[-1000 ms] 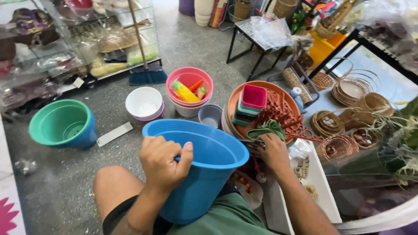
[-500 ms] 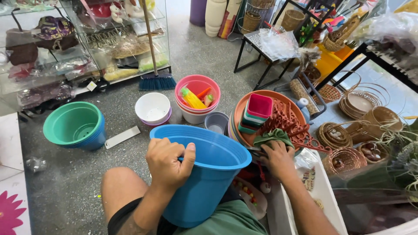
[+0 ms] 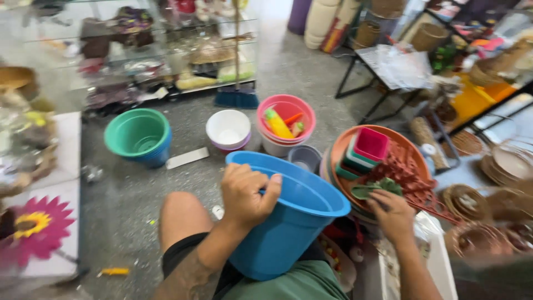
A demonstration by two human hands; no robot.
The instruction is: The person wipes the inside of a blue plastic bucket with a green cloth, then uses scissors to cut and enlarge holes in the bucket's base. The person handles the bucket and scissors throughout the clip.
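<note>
Blue plastic is what the person holds: a large blue bucket (image 3: pixel 286 214) rests on the lap, between the bare knee (image 3: pixel 180 214) and the orange tray (image 3: pixel 347 153). The left hand (image 3: pixel 247 194) is clenched on the near rim, fingers over the edge and thumb inside. The bucket is tilted, with its long axis running from the bottom near the person's body up to the mouth, which points up and away toward the floor ahead. The right hand (image 3: pixel 391 214) lies on the green leaves (image 3: pixel 375 189) at the tray's near edge, just beside the bucket; whether it grips them I cannot tell. The left hand is clearly nearer the bucket. On the floor ahead stand a green pot (image 3: pixel 139 136), a white bowl (image 3: pixel 227 129) and a pink bowl (image 3: pixel 286 114).
</note>
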